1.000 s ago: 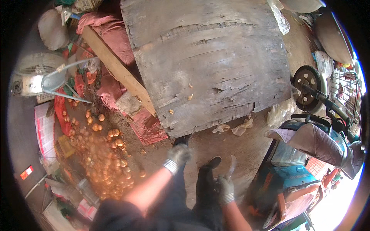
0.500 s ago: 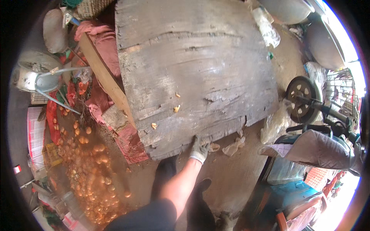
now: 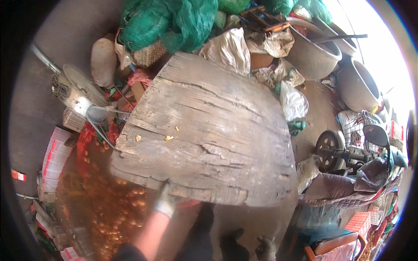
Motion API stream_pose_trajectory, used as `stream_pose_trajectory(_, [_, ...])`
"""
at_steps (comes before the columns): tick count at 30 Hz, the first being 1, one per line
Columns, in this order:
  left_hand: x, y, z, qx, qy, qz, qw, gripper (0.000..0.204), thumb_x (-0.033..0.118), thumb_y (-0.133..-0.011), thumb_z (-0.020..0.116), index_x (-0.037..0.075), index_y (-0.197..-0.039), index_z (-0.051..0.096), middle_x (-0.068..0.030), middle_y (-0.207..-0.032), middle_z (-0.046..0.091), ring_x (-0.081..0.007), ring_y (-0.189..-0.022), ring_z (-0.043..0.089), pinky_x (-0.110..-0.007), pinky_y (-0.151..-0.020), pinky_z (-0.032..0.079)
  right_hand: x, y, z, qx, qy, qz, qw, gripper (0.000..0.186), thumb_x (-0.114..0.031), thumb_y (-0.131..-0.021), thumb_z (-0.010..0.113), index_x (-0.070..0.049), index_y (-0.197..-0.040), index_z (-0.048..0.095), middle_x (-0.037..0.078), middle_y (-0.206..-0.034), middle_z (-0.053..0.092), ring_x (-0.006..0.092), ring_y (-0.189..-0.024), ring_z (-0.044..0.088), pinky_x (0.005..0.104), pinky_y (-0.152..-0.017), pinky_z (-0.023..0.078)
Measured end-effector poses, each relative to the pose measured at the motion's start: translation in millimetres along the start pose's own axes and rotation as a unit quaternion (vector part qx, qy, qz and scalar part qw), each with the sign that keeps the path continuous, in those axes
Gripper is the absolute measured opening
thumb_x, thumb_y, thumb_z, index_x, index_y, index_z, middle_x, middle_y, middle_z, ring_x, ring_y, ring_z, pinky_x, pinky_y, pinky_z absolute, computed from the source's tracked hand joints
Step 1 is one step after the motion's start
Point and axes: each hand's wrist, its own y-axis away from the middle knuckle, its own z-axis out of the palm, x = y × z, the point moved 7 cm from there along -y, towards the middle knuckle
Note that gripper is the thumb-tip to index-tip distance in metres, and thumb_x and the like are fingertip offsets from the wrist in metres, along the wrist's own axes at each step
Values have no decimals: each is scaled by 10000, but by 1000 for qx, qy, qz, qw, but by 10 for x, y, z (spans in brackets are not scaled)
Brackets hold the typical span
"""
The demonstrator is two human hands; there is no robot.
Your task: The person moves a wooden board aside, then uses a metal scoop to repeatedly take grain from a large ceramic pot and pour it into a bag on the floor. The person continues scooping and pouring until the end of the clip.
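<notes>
Well, the weathered wooden board (image 3: 217, 135) stretches out before the person's legs (image 3: 198, 235), crowded beyond its far edge by green net sacks (image 3: 187, 24) and on its right by a scooter wheel (image 3: 327, 150); small orange-brown bulbs (image 3: 117, 217) lie heaped to its near left. The left hand (image 3: 166, 202) grips its near edge, reaching forward, while the right hand (image 3: 265, 249) hangs low, apart from it on the near side; whether that one holds anything, I can't tell.

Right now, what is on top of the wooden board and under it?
On the wooden board: small yellowish scraps. Below its near edge, something red shows beside the left hand; the rest underneath is covered.
</notes>
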Motion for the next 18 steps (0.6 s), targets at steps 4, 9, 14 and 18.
stream_pose_trajectory(4, [797,904,221,7,13,-35,999,558,485,-972,559,189,-1429,436,-63,-1365,560,-308,-1149,612,-563,-836,573,-216,10,374,-44,-27,-52,997,299,-75,-812,650,-182,-1072,549,15,-908,614,151,-580,495,321,-474,413])
stream_pose_trajectory(9, [1170,1204,351,-1,12,-34,999,573,463,-922,654,140,-1366,487,-87,-1350,536,-335,-1134,571,-528,-855,544,-339,211,1061,-94,-107,-44,989,331,-119,-813,646,-204,-1127,582,-22,-960,613,135,-810,568,297,-586,471])
stream_pose_trajectory(14, [1805,1218,1237,-56,35,35,997,466,338,-930,676,76,-1294,551,-103,-1203,622,-274,-1023,653,-415,-699,608,-1398,709,1434,-163,-145,-155,964,263,-218,-836,660,-233,-1092,602,-81,-912,623,77,-749,551,241,-551,413])
stream_pose_trajectory(18, [2770,1466,2362,-208,-50,78,974,461,218,-887,749,24,-1265,568,-109,-1215,606,-277,-1076,621,-448,-841,601,-2665,1510,1990,-119,109,-479,863,420,-92,-787,657,-175,-1197,625,8,-1026,643,138,-831,565,254,-633,436])
